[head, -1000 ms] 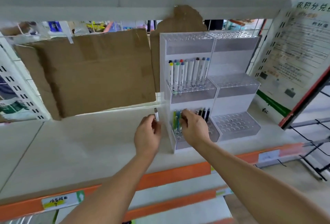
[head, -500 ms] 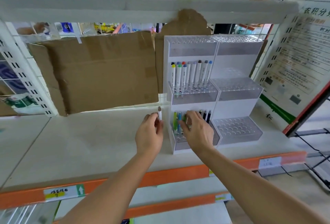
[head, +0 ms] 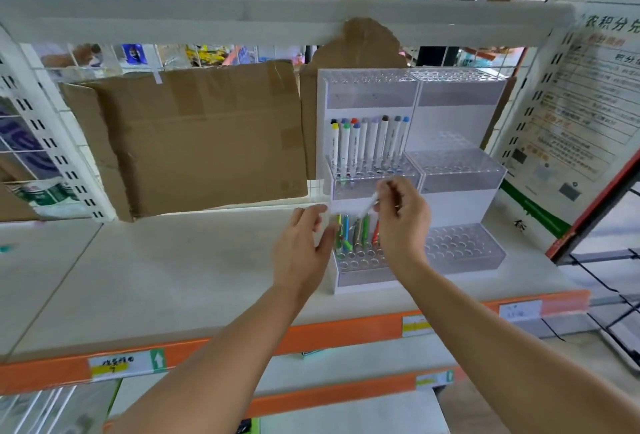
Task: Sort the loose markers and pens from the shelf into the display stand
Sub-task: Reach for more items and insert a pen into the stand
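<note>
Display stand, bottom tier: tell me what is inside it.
The display stand's bottom tier holds upright coloured pens in its back holes; front holes are empty. The right hand covers the tier's right part.

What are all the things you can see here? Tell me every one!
display stand: one, clear and white, stepped tiers, on the shelf
markers: about ten, white with coloured caps, upright in the middle tier
pens: several, green, blue, orange, in the bottom tier
shelf: one, pale top, orange front edge
cardboard: brown sheets against the back grid
poster: one, printed, at the right
left hand: open, beside the stand
right hand: pinching a white marker
</note>
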Tool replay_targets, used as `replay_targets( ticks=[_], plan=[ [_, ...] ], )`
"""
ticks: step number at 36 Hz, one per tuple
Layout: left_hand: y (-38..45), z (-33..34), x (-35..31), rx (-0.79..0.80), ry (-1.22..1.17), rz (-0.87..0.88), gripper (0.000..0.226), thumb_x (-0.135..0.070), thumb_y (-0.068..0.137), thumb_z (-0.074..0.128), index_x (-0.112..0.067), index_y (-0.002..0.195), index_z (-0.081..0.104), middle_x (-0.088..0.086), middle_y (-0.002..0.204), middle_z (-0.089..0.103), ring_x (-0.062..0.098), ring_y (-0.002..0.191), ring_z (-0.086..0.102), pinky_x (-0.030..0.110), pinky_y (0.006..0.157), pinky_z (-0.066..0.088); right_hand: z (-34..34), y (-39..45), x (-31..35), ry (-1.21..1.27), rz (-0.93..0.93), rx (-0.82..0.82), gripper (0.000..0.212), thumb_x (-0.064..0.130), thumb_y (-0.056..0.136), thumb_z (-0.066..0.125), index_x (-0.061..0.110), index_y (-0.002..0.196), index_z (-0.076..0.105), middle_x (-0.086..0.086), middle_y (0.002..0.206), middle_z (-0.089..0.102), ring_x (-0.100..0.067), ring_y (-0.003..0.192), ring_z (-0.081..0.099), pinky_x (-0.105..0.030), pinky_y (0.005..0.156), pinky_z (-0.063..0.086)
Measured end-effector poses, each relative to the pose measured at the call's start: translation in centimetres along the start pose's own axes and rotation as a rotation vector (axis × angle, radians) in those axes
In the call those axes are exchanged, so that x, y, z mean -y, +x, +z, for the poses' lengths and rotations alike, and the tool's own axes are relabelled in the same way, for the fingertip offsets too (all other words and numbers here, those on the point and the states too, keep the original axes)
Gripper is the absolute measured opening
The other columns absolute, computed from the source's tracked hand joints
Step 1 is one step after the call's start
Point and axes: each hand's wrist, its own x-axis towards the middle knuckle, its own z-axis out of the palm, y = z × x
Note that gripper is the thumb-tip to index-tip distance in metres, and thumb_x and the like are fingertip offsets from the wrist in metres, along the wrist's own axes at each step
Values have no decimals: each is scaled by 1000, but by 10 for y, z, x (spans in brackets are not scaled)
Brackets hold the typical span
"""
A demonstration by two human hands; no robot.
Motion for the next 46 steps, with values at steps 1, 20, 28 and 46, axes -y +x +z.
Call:
replay_targets(
  ticks=[1,20,28,46],
  plan=[
    [-1,-1,4,-8,20,-26,31,-32,93,49,-14,116,60,1,101,59,18,85,59,27,65,42,-5,2,-4,-10,-10,-45,18,16,97,51,17,80,55,-1,65,58,-23,62,55,-30,55,38],
    [-11,9,11,162,75,-144,14,-17,83,63,-20,95,56,-9,81,56,16,70,52,26,56,39,-1,-10,-47,-292,-153,204,12,10,92,55,10,83,62,-1,62,59,-22,56,54,-35,54,46],
    [-6,17,3,189,83,-129,12,-24,87,63,-19,97,59,-7,88,62,15,73,53,29,58,41,4,-15,-49,-470,-133,333,17,11,93,55,3,80,61,-10,63,60,-28,56,48,-34,52,34],
    [-6,19,12,176,114,30,14,-13,83,63,-21,94,63,-2,86,64,24,72,61,31,55,46,3,-31,-41,-509,-499,385,17,32,85,49,18,87,58,7,70,56,-17,51,56,-24,38,36]
  ],
)
